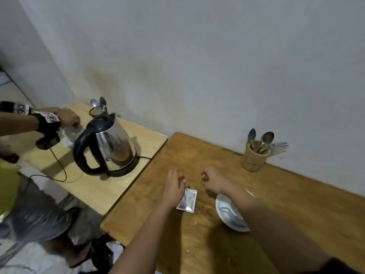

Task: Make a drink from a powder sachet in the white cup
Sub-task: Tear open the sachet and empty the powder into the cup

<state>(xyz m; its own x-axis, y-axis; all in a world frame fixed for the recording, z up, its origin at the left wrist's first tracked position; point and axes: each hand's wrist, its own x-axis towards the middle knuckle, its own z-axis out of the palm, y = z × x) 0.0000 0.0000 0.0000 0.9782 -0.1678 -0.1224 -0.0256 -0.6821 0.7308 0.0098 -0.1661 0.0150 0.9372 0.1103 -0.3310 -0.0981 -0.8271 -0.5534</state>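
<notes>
since the flat silver foil powder sachet (186,200) lies unopened on the brown wooden table (276,214), a careless tear could scatter powder. it sits just beside the left hand (173,187), fingers spread and empty; the right hand (214,179) is loosely curled, holding nothing. the white cup (230,213), partly hidden under the right forearm, could get knocked.

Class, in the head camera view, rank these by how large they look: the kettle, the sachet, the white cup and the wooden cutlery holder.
1. kettle
2. white cup, partly hidden by an arm
3. wooden cutlery holder
4. sachet; similar to the holder, which sits farther away, so unsure.
</notes>
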